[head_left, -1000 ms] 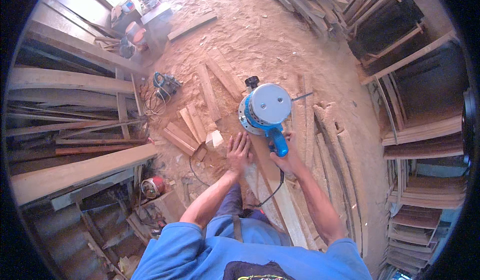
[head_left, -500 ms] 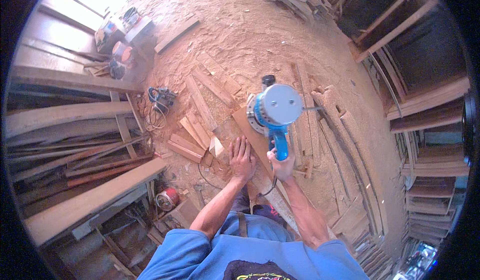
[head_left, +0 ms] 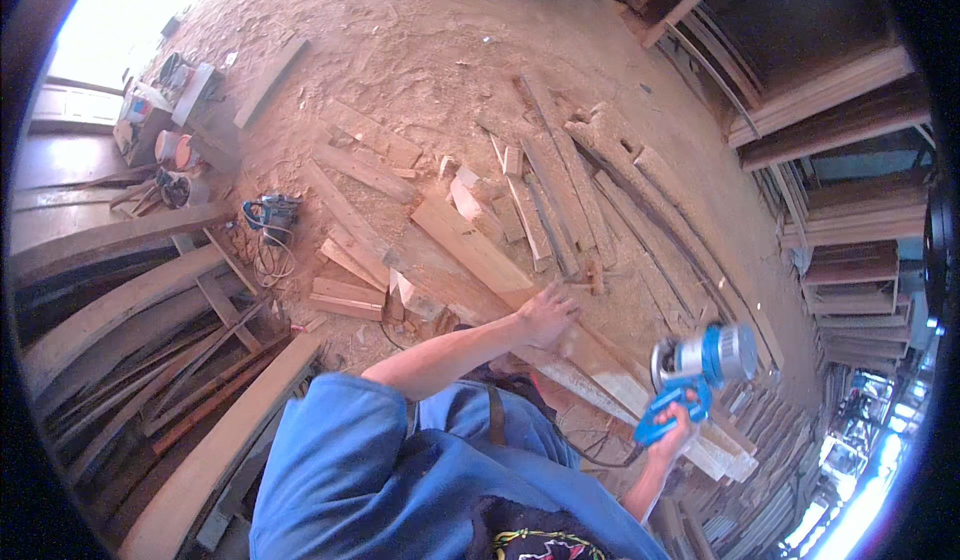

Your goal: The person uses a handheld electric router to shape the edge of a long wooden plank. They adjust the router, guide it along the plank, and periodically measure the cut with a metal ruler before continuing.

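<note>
My right hand is wrapped round the blue handle of a router. The tool is tilted sideways at the right, beside the near end of a long wooden plank. Its dark cord runs back toward my lap. Farther up, my left hand rests on the plank with its fingers stretched across the wood, slightly blurred. The plank lies on a longer, rougher board. The router's underside and bit cannot be made out.
Offcuts and long strips lie on the sawdust-covered floor. A second blue power tool with a coiled cord sits at the left. Timber stacks stand at the left, with wooden frames at the right.
My right hand has swung the router right and toward me, tilting it off the plank. My left hand has moved right along the plank. The view has turned right.
</note>
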The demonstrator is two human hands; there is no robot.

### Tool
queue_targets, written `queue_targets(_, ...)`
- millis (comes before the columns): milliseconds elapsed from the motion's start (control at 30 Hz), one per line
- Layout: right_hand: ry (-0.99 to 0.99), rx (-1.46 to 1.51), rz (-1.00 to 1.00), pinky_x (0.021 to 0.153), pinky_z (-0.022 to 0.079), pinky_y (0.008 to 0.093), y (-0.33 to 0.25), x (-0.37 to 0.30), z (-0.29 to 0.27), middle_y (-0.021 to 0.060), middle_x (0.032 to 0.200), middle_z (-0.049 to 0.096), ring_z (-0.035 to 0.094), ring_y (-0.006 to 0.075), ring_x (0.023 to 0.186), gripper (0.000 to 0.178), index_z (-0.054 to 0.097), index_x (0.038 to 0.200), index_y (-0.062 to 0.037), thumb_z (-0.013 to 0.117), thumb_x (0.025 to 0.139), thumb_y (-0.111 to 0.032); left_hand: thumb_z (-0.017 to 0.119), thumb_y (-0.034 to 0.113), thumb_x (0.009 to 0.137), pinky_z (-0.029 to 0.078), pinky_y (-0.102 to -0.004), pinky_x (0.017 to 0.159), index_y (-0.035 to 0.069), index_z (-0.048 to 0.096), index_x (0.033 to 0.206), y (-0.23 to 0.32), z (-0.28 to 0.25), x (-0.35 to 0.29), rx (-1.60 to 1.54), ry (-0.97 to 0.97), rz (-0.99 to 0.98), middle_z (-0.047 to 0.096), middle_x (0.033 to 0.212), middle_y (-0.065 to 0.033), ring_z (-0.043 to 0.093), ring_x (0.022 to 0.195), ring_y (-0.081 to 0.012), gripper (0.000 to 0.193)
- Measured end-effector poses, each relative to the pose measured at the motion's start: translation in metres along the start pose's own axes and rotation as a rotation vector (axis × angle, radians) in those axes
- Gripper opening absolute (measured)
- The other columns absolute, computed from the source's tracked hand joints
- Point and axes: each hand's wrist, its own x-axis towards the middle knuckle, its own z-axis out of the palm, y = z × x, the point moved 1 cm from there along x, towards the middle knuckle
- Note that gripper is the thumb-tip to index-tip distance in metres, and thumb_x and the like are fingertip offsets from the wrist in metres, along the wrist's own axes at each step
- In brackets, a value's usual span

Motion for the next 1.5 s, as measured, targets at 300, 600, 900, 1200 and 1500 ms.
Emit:
queue_targets(300, 0.534, 0.137, -0.006, 0.050, 0.041, 0.0257, 0.066, -0.102, -0.208, -0.0024, 0.071, 0.045, 0.044, 0.0092, 0.055, 0.033, 0.059, 0.119, -0.0073, 0.058, 0.086, -0.007, 0.072, 0.030, 0.077, 0.048, -0.0427, 0.098, 0.011, 0.063, 0.119, 0.032, 0.038, -0.031, 0.146, 0.167, 0.062, 0.062, 0.117, -0.0095, 0.060, 0.114, -0.0268, 0.047)
queue_targets(600, 0.672, 0.168, 0.186, 0.048, 0.043, 0.0277, 0.179, -0.150, -0.302, -0.0010, 0.069, 0.048, 0.046, 0.0114, 0.054, 0.013, 0.060, 0.098, -0.0079, 0.058, 0.086, -0.008, 0.067, 0.019, 0.076, 0.047, -0.0417, 0.091, 0.014, 0.065, 0.111, 0.048, 0.046, -0.057, 0.141, 0.384, 0.099, 0.062, 0.110, -0.0073, 0.061, 0.105, -0.0244, 0.035)
queue_targets(900, 0.569, 0.233, 0.433, 0.047, 0.043, 0.0286, 0.274, -0.148, -0.353, -0.0006, 0.069, 0.049, 0.047, 0.0125, 0.053, 0.007, 0.060, 0.093, -0.0083, 0.058, 0.086, -0.009, 0.083, 0.027, 0.071, 0.054, -0.0422, 0.087, 0.010, 0.067, 0.102, 0.057, 0.034, -0.065, -0.034, 0.426, 0.132, 0.062, 0.107, -0.0054, 0.062, 0.101, -0.0290, 0.039)
queue_targets(1200, 0.497, 0.302, 0.624, 0.047, 0.044, 0.0295, 0.346, -0.165, -0.397, -0.0002, 0.068, 0.050, 0.048, 0.0135, 0.053, 0.002, 0.059, 0.087, -0.0086, 0.059, 0.085, -0.009, 0.080, 0.027, 0.078, 0.053, -0.0445, 0.092, 0.009, 0.074, 0.099, 0.053, 0.042, -0.068, -0.180, 0.410, 0.066, 0.070, 0.106, -0.0084, 0.065, 0.105, -0.0322, 0.029)
queue_targets(1500, 0.471, 0.374, 0.624, 0.048, 0.046, 0.0349, 0.411, -0.204, -0.434, 0.0031, 0.065, 0.052, 0.054, 0.0199, 0.054, 0.021, 0.055, 0.073, -0.0097, 0.064, 0.089, -0.021, 0.082, 0.019, 0.076, 0.053, -0.0433, 0.096, 0.006, 0.077, 0.097, 0.064, 0.037, -0.065, -0.146, 0.409, -0.066, 0.072, 0.108, -0.0101, 0.067, 0.105, -0.0327, 0.026)
